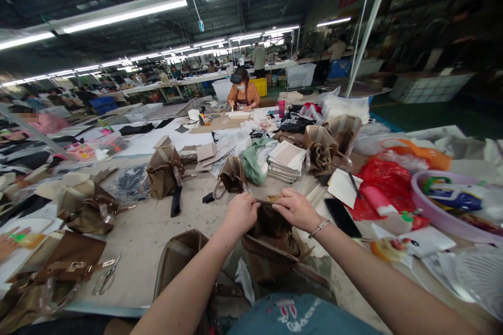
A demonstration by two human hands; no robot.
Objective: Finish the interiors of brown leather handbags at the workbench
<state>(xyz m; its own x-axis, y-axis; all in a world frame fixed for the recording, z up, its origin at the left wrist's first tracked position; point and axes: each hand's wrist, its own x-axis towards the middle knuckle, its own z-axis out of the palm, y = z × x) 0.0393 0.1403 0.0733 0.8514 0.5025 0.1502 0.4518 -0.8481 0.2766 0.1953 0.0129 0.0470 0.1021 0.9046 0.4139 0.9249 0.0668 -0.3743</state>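
Note:
My left hand (241, 213) and my right hand (295, 209) both grip the top edge of a small brown leather handbag (271, 243) that stands on the worktable (145, 235) just in front of me. The fingers of both hands are curled over the bag's opening. A bracelet sits on my right wrist. Another brown bag (178, 261) lies beside my left forearm.
Several brown bags (163, 170) lie over the table, with scissors (105, 277) at the left, a stack of white cards (286, 161), a black phone (342, 217), a red plastic bag (383, 180) and a pink basin (444, 214). A person (242, 93) works across the table.

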